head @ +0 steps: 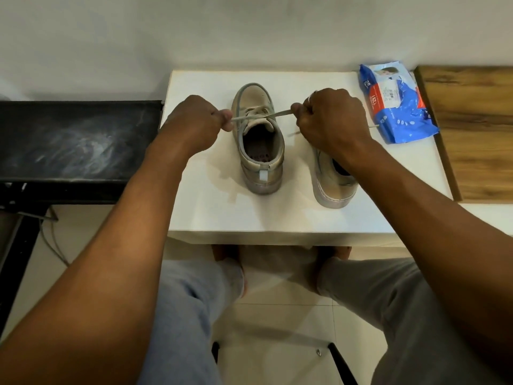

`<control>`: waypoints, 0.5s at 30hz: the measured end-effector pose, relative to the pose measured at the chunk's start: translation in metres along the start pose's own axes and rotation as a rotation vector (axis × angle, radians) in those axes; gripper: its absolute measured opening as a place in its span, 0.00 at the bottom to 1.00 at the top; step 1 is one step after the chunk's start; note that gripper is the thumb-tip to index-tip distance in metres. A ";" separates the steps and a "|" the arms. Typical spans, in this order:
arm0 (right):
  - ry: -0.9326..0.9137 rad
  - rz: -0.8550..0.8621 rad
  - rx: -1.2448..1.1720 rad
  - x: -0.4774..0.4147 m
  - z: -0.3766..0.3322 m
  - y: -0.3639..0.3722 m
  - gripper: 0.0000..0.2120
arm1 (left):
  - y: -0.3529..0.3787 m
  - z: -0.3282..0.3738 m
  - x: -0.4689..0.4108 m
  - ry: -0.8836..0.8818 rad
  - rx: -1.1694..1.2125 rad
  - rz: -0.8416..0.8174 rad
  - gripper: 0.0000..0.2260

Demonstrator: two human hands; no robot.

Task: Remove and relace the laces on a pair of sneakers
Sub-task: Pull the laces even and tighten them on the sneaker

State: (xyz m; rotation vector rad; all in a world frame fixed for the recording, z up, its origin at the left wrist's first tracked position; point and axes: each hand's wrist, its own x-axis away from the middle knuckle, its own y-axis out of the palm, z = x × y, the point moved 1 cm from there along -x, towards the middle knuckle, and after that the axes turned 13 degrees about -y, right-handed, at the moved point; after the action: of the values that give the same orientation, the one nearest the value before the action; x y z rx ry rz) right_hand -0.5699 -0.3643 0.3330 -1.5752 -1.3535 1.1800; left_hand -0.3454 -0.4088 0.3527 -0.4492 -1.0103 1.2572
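Two beige sneakers stand on a small white table [216, 218], heels toward me. The left sneaker [259, 140] sits mid-table with its lace [256, 115] pulled taut to both sides across the top eyelets. My left hand [194, 123] pinches the lace's left end just left of the shoe. My right hand [330, 118] grips the right end, held above the front of the right sneaker [331, 182], which my wrist partly hides. A loose lace tip [294, 133] shows beside my right hand.
A blue wipes packet [397, 101] lies at the table's back right corner. A wooden surface [477, 129] adjoins on the right, a black bench [75, 140] on the left. A white wall stands behind. My knees and feet are below the table's front edge.
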 end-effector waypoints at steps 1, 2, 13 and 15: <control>0.008 -0.010 0.031 0.000 0.000 0.000 0.21 | 0.000 -0.002 -0.002 -0.026 0.003 -0.005 0.15; 0.023 -0.022 0.048 -0.001 0.000 0.000 0.21 | -0.001 -0.003 -0.003 -0.050 0.006 -0.006 0.15; -0.086 -0.059 0.206 -0.001 0.006 0.000 0.18 | 0.002 -0.018 -0.006 0.003 -0.049 -0.030 0.12; -0.257 -0.003 0.208 -0.001 0.000 0.004 0.19 | 0.007 -0.012 -0.003 0.091 -0.033 0.004 0.11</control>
State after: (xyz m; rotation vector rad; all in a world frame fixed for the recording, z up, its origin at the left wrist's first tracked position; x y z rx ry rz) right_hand -0.5692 -0.3660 0.3296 -1.3083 -1.3412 1.5107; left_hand -0.3395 -0.4068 0.3405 -0.5299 -0.9547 1.2147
